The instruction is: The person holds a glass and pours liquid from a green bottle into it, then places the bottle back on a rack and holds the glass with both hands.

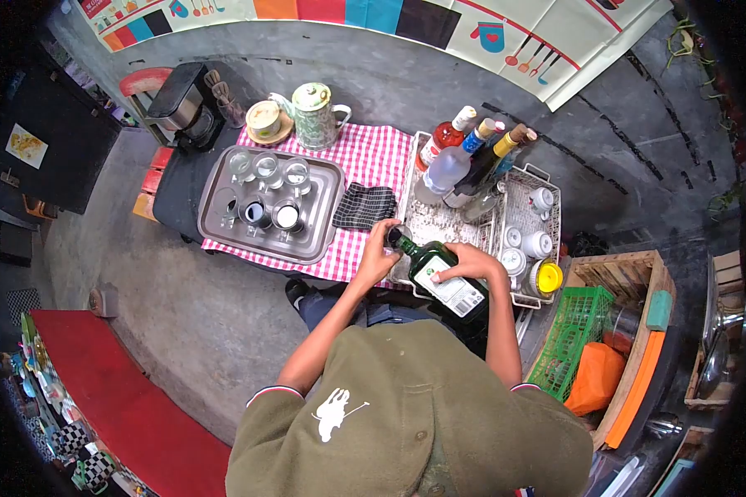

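Observation:
My right hand point(471, 263) is wrapped round a green bottle point(449, 280) with a white label, tilted so its neck points up and left. The bottle's mouth is at the rim of a small glass point(394, 234), which looks dark inside. My left hand point(378, 255) holds this glass by its side, fingers closed. Left of it, a metal tray point(323, 211) carries several glass cups point(297, 176); two near its front edge hold dark contents, one with a white top point(288, 217). A dark checked cloth point(365, 207) lies between the tray and my left hand.
A white wire basket point(419, 153) holds several upright bottles point(472, 157). Beside it, another basket point(518, 186) holds white cups point(539, 243) and a yellow one point(549, 277). A patterned pitcher point(313, 124) and a coffee maker point(186, 108) stand behind; a wooden crate point(630, 269) is at right.

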The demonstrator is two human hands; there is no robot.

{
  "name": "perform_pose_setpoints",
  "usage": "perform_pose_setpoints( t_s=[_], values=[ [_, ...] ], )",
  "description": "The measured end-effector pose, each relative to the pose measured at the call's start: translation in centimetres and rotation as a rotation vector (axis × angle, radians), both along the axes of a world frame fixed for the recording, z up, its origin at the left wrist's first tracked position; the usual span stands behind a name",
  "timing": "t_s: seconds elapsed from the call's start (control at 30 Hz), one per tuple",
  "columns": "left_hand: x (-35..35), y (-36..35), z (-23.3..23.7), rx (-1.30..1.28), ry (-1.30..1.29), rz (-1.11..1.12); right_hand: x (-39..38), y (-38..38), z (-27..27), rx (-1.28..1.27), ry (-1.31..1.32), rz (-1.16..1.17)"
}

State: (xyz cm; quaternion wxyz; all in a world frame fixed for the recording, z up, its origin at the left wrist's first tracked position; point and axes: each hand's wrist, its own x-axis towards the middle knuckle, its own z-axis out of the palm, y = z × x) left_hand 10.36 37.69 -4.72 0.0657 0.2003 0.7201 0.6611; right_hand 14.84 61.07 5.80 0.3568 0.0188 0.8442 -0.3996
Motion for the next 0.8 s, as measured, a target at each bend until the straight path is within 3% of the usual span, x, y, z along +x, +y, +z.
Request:
perform_pose_setpoints(
  t_s=[0.8],
  values=[
    [0.32, 0.15, -0.10, -0.019, 0.001, 0.014, 0.07, -0.08, 0.34, 0.042, 0.033, 0.029]
  ],
)
